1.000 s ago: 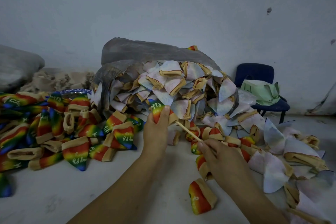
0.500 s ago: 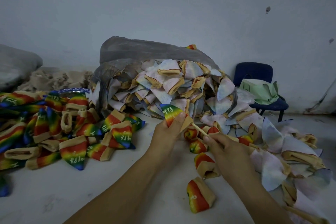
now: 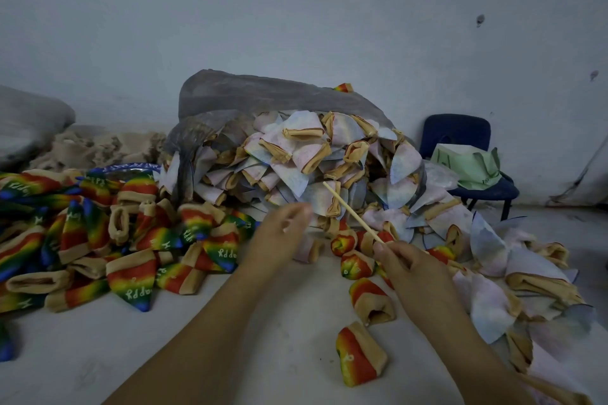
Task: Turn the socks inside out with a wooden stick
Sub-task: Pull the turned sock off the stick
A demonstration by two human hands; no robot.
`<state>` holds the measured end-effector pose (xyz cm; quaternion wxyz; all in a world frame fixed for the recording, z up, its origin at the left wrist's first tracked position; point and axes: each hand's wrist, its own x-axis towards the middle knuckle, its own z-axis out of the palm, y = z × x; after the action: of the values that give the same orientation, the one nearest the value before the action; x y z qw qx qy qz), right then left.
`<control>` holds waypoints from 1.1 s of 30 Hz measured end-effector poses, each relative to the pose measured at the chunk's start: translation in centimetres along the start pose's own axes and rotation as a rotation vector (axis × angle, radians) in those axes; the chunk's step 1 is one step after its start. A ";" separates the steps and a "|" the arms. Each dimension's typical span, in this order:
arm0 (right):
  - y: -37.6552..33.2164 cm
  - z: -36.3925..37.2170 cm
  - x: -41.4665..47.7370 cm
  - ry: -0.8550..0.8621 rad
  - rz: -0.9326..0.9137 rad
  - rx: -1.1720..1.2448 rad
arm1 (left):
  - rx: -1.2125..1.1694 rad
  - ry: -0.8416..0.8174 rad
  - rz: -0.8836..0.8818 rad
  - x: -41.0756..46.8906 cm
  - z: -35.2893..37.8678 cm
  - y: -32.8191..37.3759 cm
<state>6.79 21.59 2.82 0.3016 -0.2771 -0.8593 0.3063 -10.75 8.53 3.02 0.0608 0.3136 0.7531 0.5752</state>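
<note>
Pinching the stick [image 3: 353,212] at its lower end between thumb and fingers, the right hand [image 3: 411,265] holds it slanted up and to the left, with the free tip showing against the pale socks [image 3: 296,154]. The left hand [image 3: 279,237] hangs just left of the stick, apart from it. Its fingers are loosely curled and grip nothing, and the fingertips are blurred. The pale socks are heaped in and spill from the mouth of a grey bag [image 3: 263,92] behind the hands, trailing down to the right. The rainbow socks [image 3: 131,279], some printed "HAPPY", lie spread over the left side of the pale surface [image 3: 98,355]. A few more lie loose near the right wrist, and one sits on top of the bag. A beige heap [image 3: 98,145] lies at back left, its contents unclear. At back right a dark blue chair [image 3: 457,131] stands against the wall [image 3: 329,10] with a green cloth [image 3: 467,168] on its seat.
</note>
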 end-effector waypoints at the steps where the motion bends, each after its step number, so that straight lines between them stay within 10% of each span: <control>1: 0.1 0.0 0.0 0.005 0.002 0.008 | 0.197 -0.106 0.040 -0.1 0.3 -0.8; 5: 0.2 0.0 0.0 0.012 0.010 0.038 | 0.649 -0.306 0.043 -0.6 1.0 -2.7; 17: -0.9 0.2 -0.2 0.026 0.144 0.405 | -0.140 -0.070 0.009 -1.7 1.4 2.3; 33: -1.3 0.3 -0.2 0.097 0.104 0.599 | -0.282 -0.308 0.101 -4.5 5.0 4.8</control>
<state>6.35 20.47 3.47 0.3945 -0.2339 -0.6999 0.5475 -2.96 10.90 4.53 0.1896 0.4235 0.6301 0.6226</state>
